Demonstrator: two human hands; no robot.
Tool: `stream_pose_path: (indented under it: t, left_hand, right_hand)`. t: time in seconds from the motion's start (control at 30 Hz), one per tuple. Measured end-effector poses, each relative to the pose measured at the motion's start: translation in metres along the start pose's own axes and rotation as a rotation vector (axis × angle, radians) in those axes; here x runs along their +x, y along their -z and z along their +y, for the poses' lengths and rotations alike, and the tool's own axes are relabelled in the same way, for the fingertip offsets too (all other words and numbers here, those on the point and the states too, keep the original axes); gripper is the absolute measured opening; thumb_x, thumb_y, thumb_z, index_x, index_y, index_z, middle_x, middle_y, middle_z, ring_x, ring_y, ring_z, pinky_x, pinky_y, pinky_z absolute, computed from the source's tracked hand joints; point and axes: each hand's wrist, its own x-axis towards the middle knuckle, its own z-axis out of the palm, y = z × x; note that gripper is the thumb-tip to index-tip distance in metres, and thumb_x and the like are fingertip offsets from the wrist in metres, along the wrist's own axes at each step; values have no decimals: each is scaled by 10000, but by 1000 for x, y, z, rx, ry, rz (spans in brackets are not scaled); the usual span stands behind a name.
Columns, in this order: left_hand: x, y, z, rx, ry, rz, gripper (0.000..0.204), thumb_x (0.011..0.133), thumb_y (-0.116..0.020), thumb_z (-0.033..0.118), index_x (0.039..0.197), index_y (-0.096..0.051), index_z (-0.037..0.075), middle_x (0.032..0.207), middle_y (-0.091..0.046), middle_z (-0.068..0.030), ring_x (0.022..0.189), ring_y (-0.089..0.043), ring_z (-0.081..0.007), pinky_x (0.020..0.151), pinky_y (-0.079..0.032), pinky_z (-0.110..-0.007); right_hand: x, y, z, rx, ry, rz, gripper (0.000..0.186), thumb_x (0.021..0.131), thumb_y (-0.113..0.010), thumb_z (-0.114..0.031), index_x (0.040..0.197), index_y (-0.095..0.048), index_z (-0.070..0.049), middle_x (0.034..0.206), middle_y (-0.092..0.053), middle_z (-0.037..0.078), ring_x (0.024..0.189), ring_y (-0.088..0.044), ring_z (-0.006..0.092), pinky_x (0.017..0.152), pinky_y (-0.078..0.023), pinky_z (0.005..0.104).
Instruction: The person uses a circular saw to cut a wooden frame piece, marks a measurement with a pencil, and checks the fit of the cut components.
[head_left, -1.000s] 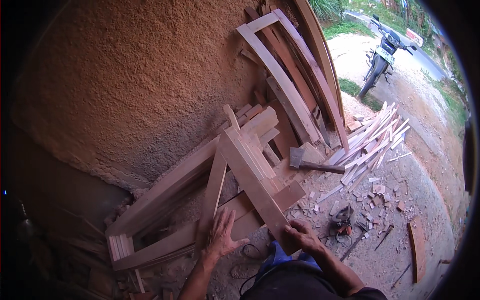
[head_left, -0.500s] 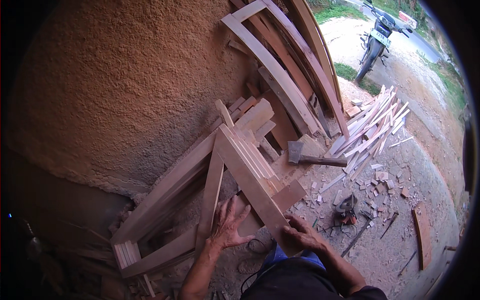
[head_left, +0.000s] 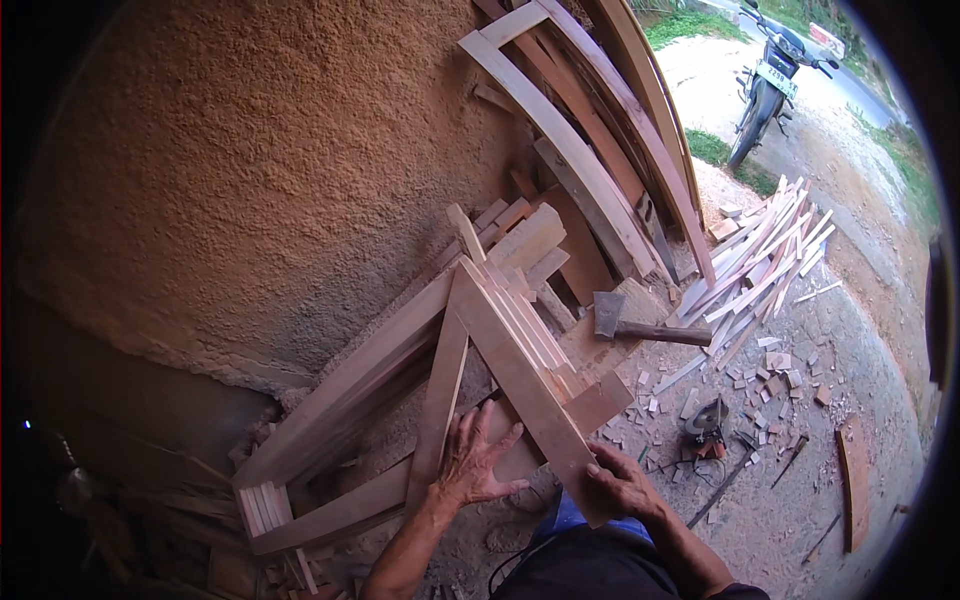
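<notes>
A stack of wooden frames, made of planks joined at sharp angles, leans in front of me. My right hand (head_left: 622, 484) grips the near end of the top plank (head_left: 527, 385), thumb on its face and fingers along its edge. My left hand (head_left: 478, 458) lies with fingers spread on a wooden board inside the frame, just right of a slanting brace (head_left: 440, 405). The frame's long far plank (head_left: 350, 378) runs down to the left, where several layered plank ends (head_left: 266, 508) show.
A hatchet (head_left: 650, 328) lies on a wood block beyond the frame. On the ground at right are a power tool with a round disc (head_left: 706, 425), wood offcuts (head_left: 778, 362), thin strips (head_left: 765, 255) and a loose board (head_left: 853, 485). Curved frames (head_left: 590, 140) lean on the rough wall (head_left: 250, 180). A motorbike (head_left: 768, 95) stands outside.
The whole view has shifted slightly, so the scene sits a little further right and lower. Both hands stay at nearly the same places on the wood.
</notes>
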Motion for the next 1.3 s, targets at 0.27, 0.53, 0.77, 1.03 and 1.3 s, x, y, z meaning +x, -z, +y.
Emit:
stream_pose_path:
  t: [0.27, 0.53, 0.77, 1.03, 1.3]
  left_hand:
    - [3, 4, 5, -114, 32, 7, 1015, 630, -853, 561, 1531, -473, 290, 1617, -185, -303, 1389, -281, -535, 1162, -257, -642]
    - [4, 5, 9, -129, 40, 11, 996, 599, -876, 506, 1500, -520, 275, 1619, -208, -284, 1392, -270, -538, 1154, -268, -630]
    - [-1, 1, 5, -126, 67, -3, 1008, 592, -882, 503, 1506, -515, 287, 1619, -209, -283, 1391, -268, -534, 1157, -265, -628]
    - [5, 6, 5, -143, 34, 50, 1047, 580, -889, 499, 1527, -477, 332, 1614, -207, -274, 1391, -269, -527, 1148, -284, -633]
    - [-2, -3, 1, -98, 53, 17, 1108, 568, -883, 526, 1557, -409, 374, 1618, -200, -273, 1397, -245, -536, 1148, -261, -646]
  right_hand:
    - [3, 4, -2, 36, -41, -27, 535, 1022, -609, -349, 1428, -522, -11, 1285, -635, 85, 1193, -569, 180, 1039, -448, 361]
    - [8, 21, 18, -3, -30, -28, 574, 1046, -543, -457, 1423, -552, -24, 1217, -658, 85, 1111, -617, 203, 938, -509, 364]
    - [-10, 60, 80, -54, -258, 101, 607, 1055, -473, -518, 1409, -577, -37, 1079, -689, 101, 1000, -648, 205, 796, -559, 370]
    - [-108, 100, 278, -451, -529, 16, 610, 1045, -484, -527, 1263, -662, 15, 1200, -700, 154, 1101, -635, 260, 997, -480, 412]
    - [-187, 102, 276, -116, -761, 272, 655, 1050, -474, -526, 1351, -621, 37, 1298, -670, 126, 1155, -603, 209, 1038, -453, 369]
